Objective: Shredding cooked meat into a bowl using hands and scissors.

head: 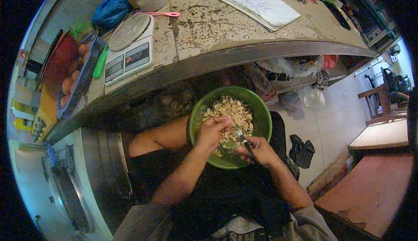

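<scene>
A green plastic basin (266,139) rests on my lap, holding a heap of pale, chopped pieces (236,110); what food they are I cannot tell. My left hand (213,131) is over the heap with its fingertips pinched together. Whether a piece is between those fingertips is hidden. In my right hand (259,150), at the basin's near right side, is a small utensil (247,144) with a black handle and a bright metal end. That end points up and left, close to the left fingertips. Its exact kind is not clear.
Beyond the basin, a worn counter (196,32) carries a digital kitchen scale (130,51), an open notebook (258,6) with handwriting, a pink spoon (168,14) and a crate (88,74) of eggs. A black plastic bag (301,151) lies on the floor at right, near a wooden chair (378,120).
</scene>
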A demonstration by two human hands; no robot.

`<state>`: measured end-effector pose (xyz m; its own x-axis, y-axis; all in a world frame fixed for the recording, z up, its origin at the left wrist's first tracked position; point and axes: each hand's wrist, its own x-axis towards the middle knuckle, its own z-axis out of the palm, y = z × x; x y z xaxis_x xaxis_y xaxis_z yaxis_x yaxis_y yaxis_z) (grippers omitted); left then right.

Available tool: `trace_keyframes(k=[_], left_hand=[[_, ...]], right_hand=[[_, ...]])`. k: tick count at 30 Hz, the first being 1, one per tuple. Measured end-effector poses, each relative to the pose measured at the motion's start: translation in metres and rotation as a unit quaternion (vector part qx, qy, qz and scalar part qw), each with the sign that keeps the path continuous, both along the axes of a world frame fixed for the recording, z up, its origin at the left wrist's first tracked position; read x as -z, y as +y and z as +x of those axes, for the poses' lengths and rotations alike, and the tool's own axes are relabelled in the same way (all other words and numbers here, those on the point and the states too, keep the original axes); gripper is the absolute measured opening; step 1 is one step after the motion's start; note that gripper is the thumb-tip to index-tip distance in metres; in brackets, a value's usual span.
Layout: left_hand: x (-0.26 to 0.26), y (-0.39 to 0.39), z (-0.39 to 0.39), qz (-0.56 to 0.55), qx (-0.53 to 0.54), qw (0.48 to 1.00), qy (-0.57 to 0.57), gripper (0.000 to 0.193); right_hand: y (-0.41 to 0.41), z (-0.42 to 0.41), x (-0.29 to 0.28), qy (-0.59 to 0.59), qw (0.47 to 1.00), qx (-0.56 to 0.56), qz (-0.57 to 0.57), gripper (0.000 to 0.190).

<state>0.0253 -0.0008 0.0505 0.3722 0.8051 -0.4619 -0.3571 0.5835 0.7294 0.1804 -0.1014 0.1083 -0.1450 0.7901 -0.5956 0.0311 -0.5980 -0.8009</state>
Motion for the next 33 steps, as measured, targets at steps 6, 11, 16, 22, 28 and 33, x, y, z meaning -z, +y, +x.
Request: trace_keyframes(k=[6,11,16,22,28,33], left_hand=[[0.0,0.001,0.003,-0.026,-0.039,0.998,-0.046,0.011],[0.013,-0.006,0.001,0.003,-0.012,0.998,-0.057,0.01],[0.014,-0.016,0.002,-0.036,-0.034,0.998,-0.03,0.011],[0.017,-0.008,-0.012,0.022,0.009,0.989,0.143,0.013],[0.004,0.024,-0.024,0.293,0.062,0.892,0.339,0.015],[-0.008,0.034,-0.03,0.372,0.145,0.819,0.412,0.014]], right_hand=[[-0.007,0.0,0.019,0.05,0.996,0.044,0.052,0.04],[-0.008,-0.01,0.025,0.021,0.998,0.017,0.049,0.051],[-0.012,-0.013,0.029,0.051,0.998,0.01,0.029,0.051],[-0.011,-0.001,0.02,0.012,0.999,0.023,0.018,0.042],[-0.009,0.031,0.015,0.046,0.992,0.105,0.05,0.046],[-0.01,0.038,0.023,0.06,0.987,0.143,0.04,0.048]])
